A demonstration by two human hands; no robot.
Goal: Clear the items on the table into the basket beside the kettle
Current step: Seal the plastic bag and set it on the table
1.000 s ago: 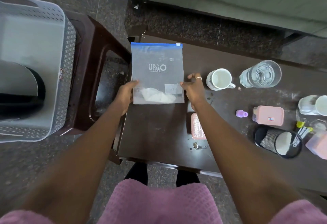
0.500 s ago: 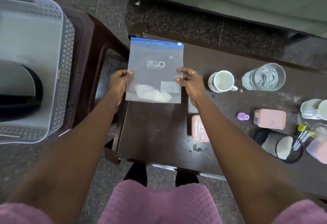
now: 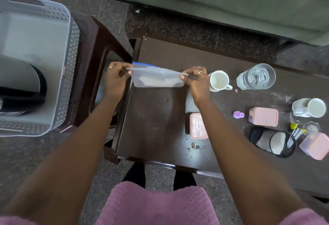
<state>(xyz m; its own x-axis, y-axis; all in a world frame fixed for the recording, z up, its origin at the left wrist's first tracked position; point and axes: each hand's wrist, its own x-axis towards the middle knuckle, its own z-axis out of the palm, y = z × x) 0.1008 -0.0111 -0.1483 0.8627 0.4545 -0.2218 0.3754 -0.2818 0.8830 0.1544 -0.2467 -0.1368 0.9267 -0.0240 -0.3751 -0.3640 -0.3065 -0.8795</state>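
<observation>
Here I see both hands pinching one frosted zip bag (image 3: pixel 157 78) by its corners: my left hand (image 3: pixel 116 79) grips the left corner, my right hand (image 3: pixel 195 80) the right, holding it flat above the near-left end of the dark surface (image 3: pixel 156 118). On the surface I count two white mugs (image 3: pixel 219 81) (image 3: pixel 310 107), one glass of water (image 3: pixel 256 76), three pink boxes (image 3: pixel 198 125) (image 3: pixel 264 116) (image 3: pixel 315 145), one small purple bottle (image 3: pixel 238 114) and one black mesh cup (image 3: pixel 273 141). One grey basket (image 3: pixel 68 75) sits at left on a stool, one kettle (image 3: pixel 19 89) beside it.
</observation>
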